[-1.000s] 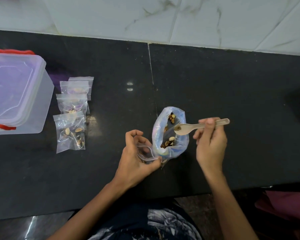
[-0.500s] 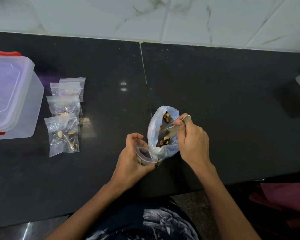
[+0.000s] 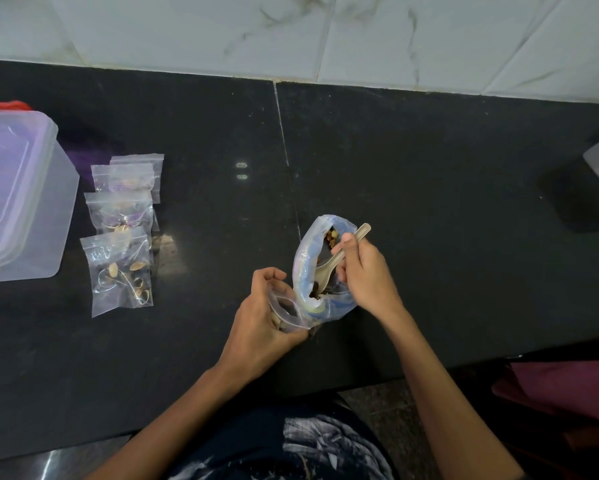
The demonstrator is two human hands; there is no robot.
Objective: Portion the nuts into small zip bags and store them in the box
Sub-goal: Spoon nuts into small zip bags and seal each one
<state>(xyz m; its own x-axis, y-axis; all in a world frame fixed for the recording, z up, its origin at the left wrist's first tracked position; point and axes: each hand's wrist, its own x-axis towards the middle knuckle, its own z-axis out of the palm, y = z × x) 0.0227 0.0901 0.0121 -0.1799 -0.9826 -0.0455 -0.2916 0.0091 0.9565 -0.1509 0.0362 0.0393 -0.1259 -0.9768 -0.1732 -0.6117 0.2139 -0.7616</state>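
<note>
The right hand [image 3: 365, 275] curls its grip round a pale wooden spoon [image 3: 339, 258], bowl dipped into the open bluish plastic bag of nuts [image 3: 306, 271] on the black tabletop [image 3: 429, 202]. Beside it, the left hand [image 3: 260, 320] pinches a small clear zip bag [image 3: 287, 311] open.

Black counter [image 3: 429, 168]; red-latched box [image 3: 21, 195]

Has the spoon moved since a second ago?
Yes. The spoon has tipped down into the nut bag; its bowl was above the bag's rim.
</note>
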